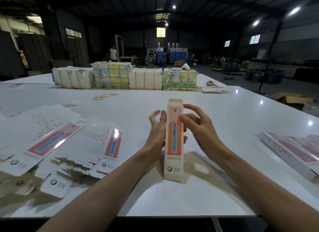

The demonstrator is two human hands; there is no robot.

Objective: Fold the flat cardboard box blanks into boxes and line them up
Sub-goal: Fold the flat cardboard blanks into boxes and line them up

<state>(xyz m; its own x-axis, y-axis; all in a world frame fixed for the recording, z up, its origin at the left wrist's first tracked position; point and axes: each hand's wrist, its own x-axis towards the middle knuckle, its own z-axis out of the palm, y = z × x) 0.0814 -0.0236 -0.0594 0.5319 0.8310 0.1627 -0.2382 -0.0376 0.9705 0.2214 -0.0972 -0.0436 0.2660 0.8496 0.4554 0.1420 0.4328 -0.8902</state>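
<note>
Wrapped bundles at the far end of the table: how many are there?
4, side by side across the table: a white bundle at the left, a printed yellow-green bundle beside it, a second white bundle, and a printed green bundle at the right. More may hide behind them.

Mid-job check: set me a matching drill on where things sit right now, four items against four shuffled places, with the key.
Items:
1 held box
2 flat blanks
3 finished boxes
4 rubber bands

Places:
A in a row at the right edge of the table
B spread over its left side
C between the left hand and right hand
D loose on it, beyond the hands

Pairs: 1-C; 2-B; 3-A; 4-D
</note>
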